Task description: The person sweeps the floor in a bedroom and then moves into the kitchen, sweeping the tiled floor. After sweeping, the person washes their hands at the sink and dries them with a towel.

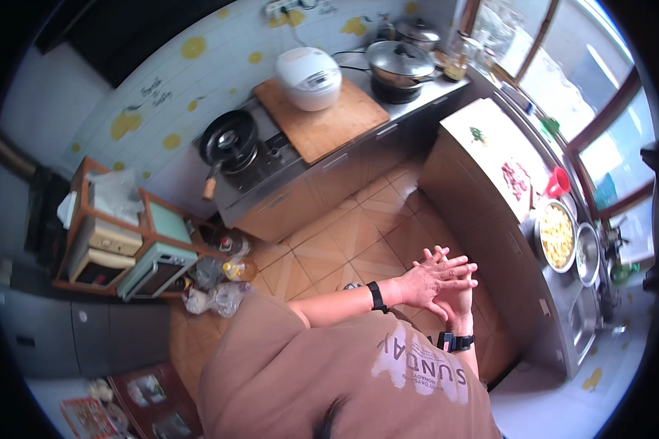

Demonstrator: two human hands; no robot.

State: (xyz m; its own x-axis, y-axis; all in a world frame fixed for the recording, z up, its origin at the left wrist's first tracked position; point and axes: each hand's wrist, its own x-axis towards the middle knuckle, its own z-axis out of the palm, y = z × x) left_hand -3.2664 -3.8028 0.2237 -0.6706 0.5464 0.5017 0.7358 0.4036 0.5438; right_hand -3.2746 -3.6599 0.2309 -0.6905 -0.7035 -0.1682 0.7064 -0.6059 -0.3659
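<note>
My left hand, with a black band at its wrist, lies across my right hand. The two touch, palm side to palm side as far as shows, with fingers spread and crossing; neither holds an object. A black watch-like device is on my right wrist. Both hands are in front of my brown shirt, above the tiled floor. On the right-hand counter, a white cutting board bears chopped greens and cut raw meat. Beside it are a bowl of yellow diced food and a metal bowl.
A red cup and a sink are along the right counter. Ahead are a rice cooker on a wooden board, a black pan and a lidded pot. Bottles and bags stand on the left floor beside a shelf.
</note>
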